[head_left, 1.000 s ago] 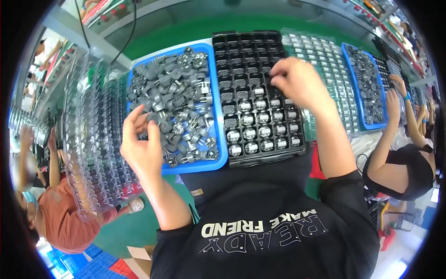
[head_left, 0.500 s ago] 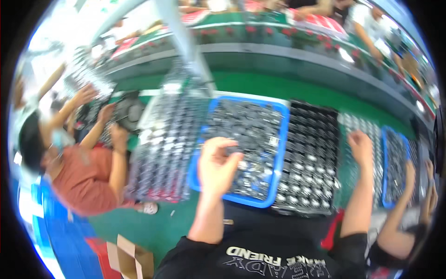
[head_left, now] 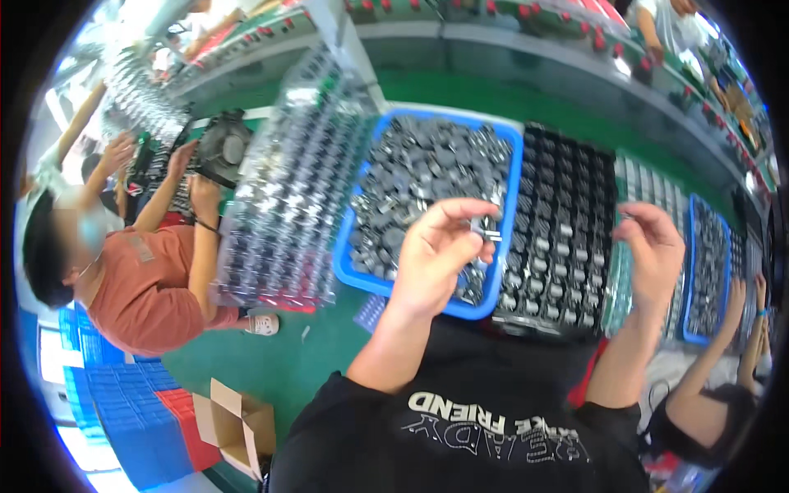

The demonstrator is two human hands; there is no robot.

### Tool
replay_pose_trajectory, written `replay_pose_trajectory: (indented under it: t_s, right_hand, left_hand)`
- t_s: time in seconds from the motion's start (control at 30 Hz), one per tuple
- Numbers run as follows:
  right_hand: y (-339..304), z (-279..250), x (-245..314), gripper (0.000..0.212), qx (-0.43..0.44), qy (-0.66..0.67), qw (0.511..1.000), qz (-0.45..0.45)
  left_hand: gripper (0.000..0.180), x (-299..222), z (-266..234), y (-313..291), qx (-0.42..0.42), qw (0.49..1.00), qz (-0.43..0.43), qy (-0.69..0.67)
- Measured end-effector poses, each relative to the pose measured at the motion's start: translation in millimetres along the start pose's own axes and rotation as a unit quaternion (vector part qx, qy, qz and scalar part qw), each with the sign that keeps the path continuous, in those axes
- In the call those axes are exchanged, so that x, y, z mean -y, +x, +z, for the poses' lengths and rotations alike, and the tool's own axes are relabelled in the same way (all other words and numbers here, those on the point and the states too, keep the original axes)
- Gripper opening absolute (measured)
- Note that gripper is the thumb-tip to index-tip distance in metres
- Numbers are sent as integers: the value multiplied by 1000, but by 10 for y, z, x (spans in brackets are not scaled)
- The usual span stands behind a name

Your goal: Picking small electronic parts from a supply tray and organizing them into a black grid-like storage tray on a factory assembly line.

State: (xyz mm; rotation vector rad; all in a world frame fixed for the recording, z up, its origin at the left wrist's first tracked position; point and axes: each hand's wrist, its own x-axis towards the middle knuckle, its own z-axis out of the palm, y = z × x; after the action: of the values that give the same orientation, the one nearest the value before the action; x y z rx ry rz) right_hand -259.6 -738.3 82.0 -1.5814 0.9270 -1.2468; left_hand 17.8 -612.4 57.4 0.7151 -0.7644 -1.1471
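Note:
My left hand is pinched over the right part of a blue tub. Between thumb and forefinger it grips a small dark part with shiny metal prongs. Loose grey and black small parts of similar look fill the tub. To the right, my right hand has thumb and forefinger close together, beside the black tray. Whatever sits at its fingertips is too small to make out.
Right of the tub lies a black tray with rows of parts in its pockets. Clear trays are stacked to its left. Further right is a second blue tub. Co-workers' arms are busy at both sides. An open carton stands on the floor.
My left hand has moved right across the tub with the small part, whose metal prongs now show. My right hand stays near the black tray's right side. The whole view has shifted.

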Motion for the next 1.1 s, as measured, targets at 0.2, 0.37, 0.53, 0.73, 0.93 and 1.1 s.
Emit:
replay_pose_trajectory:
  t_s: [0.2, 0.37, 0.53, 0.73, 0.93, 1.1]
  right_hand:
    - [-516, 825, 349, 25, 19, 60, 996, -56]
    - [-375, 923, 321, 29, 25, -77, 966, -247]
    - [-491, 947, 370, 32, 37, -156, 957, -240]
    - [-506, 883, 337, 28, 68, -138, 967, -201]
    - [-478, 844, 236, 24, 105, -133, 961, -216]
    - [-509, 812, 156, 18, 58, -83, 983, -155]
  left_hand:
    - [39, 182, 189, 54, 57, 998, -1, -21]
    - [40, 260, 272, 32, 78, 996, 22, -23]
    - [38, 203, 238, -89, 47, 999, 0, 14]
    - [32, 265, 147, -112, 80, 996, -24, 23]
    - [32, 219, 149, -147, 73, 993, -53, 75]
    - [30, 242, 310, -109, 37, 992, -38, 115]
